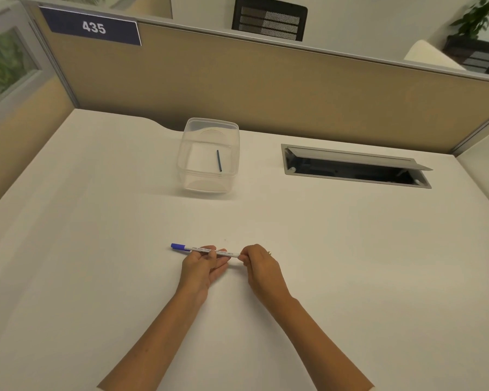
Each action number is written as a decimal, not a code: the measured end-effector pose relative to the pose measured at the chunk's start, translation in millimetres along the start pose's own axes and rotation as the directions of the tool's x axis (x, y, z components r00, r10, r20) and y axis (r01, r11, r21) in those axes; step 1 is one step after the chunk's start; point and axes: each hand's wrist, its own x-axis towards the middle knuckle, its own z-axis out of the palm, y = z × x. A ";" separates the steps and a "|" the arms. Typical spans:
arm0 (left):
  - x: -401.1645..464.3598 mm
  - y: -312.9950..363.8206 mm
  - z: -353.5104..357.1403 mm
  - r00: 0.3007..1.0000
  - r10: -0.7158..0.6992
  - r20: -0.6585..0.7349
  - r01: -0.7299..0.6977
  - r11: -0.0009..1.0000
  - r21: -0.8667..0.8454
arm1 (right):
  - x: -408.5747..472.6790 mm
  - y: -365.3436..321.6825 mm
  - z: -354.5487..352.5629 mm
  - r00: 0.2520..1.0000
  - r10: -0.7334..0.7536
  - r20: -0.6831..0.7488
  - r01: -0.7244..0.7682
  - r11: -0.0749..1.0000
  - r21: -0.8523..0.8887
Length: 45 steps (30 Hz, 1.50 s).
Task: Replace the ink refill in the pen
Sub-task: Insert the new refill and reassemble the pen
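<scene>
On the near middle of the desk [96, 221], working from the left, I see the pen [206, 251] held level just above the surface, its blue cap [179, 246] sticking out past my left hand [202, 266]. That hand is curled loosely under the white barrel, fingers closed round its middle with the palm turned up. Further right, my right hand [259, 263] is pinched shut on the barrel's far end; whether it has a tip or an end plug there I cannot tell, since the fingers cover it.

I judge the pen to be light, stiff and rather smooth, so it could spin in a lazy grip. The left hand should clamp the printed barrel firmly while the right twists or pulls the end piece with a fingertip pinch. Small parts could drop and roll on this flat desk, so I would keep everything low.

Beyond the hands, well apart from them, stands a clear plastic tub [209, 182], open at the top. A thin dark refill [219, 160] lies inside it on the bottom, towards the right side. It looks slender and slightly flexible, easy to bend, so I would lift it near the middle with two fingertips. To the right of the tub is a cable hatch [356, 170] set into the desk, its lid propped open; a dropped part could vanish there.
</scene>
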 end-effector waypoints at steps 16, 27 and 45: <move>-0.7 -3.5 3.4 0.999 0.042 -0.010 -0.041 0.999 0.035 | 7.3 -1.3 -6.8 0.824 0.494 0.277 -0.562 0.652 0.509; 3.7 -2.1 -0.5 0.999 -0.040 -0.028 0.040 0.999 0.011 | 1.8 0.0 5.1 0.994 0.026 -0.108 -0.016 0.996 0.093; 1.6 21.8 -39.0 0.992 0.101 0.076 -0.109 0.987 0.117 | -2.2 30.6 -41.0 0.894 0.443 0.068 -0.360 0.619 0.698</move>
